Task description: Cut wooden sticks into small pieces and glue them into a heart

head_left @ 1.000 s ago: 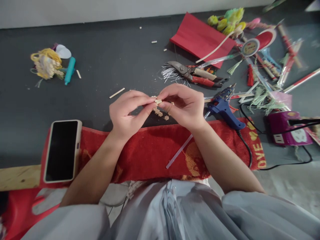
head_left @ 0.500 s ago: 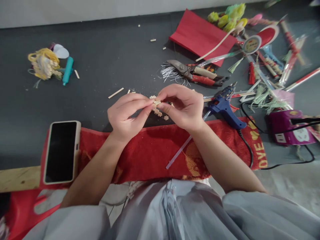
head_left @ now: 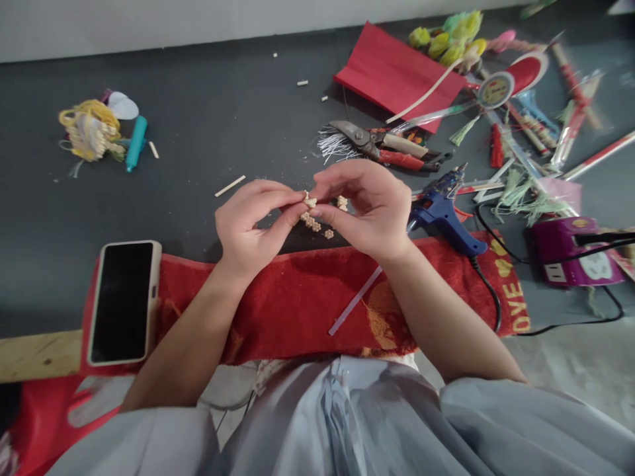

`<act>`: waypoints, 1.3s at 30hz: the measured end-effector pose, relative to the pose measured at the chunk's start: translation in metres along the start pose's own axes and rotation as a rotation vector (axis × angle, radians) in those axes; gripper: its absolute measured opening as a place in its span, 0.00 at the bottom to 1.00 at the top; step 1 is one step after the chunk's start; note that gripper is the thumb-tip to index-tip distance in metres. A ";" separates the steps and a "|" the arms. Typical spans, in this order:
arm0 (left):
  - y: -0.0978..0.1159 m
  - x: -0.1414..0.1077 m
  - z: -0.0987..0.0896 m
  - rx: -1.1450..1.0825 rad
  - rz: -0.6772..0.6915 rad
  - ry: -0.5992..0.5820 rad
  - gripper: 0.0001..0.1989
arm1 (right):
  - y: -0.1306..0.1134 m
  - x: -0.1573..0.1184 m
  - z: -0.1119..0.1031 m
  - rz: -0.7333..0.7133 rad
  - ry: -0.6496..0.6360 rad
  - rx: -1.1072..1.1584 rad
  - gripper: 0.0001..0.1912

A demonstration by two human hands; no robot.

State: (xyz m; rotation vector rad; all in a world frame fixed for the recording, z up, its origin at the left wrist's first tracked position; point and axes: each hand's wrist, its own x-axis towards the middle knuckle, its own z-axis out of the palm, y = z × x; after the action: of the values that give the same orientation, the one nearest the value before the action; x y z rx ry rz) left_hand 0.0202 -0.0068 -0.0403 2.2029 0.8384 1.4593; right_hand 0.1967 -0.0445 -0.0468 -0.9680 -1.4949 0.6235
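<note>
The dark grey table is lit dimly and evenly, with a faint soft shadow cast beside the red paper, while the wrapped stick at upper right is visibly blurred.

"What carries all this?"

"A dark table, with a red towel along its near side."

"What lies far left?"

"A bundle of yellow cord, and just right of it a teal tube."

"Far right?"

"A red sheet. Shears lie on its near side, beside white strands."

"And nearer?"

"Flower-shaped pieces lie mid-table, just beyond the towel. To the right sits a purple power socket."
</note>
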 end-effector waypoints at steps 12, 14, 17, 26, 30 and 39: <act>0.005 0.000 -0.004 0.042 -0.033 -0.062 0.06 | -0.001 -0.001 0.003 0.012 0.049 0.019 0.13; 0.004 0.000 -0.004 0.018 0.015 -0.048 0.04 | 0.000 -0.001 0.002 0.011 0.044 0.012 0.13; 0.002 -0.002 -0.004 0.046 0.048 -0.040 0.04 | 0.000 -0.001 0.001 0.013 0.044 0.007 0.13; 0.002 -0.002 -0.002 0.066 0.037 -0.034 0.05 | 0.004 -0.001 0.004 0.010 0.037 -0.018 0.12; 0.004 0.001 0.000 -0.101 -0.120 -0.051 0.09 | 0.003 -0.001 0.003 0.022 0.045 -0.047 0.10; -0.005 0.003 0.004 -0.403 -0.529 -0.088 0.13 | -0.002 0.003 0.000 -0.036 -0.008 -0.122 0.08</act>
State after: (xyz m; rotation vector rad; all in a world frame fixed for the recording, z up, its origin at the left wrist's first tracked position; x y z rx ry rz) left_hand 0.0238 -0.0011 -0.0423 1.5803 0.9126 1.1388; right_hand 0.1959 -0.0427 -0.0434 -1.0306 -1.5681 0.5153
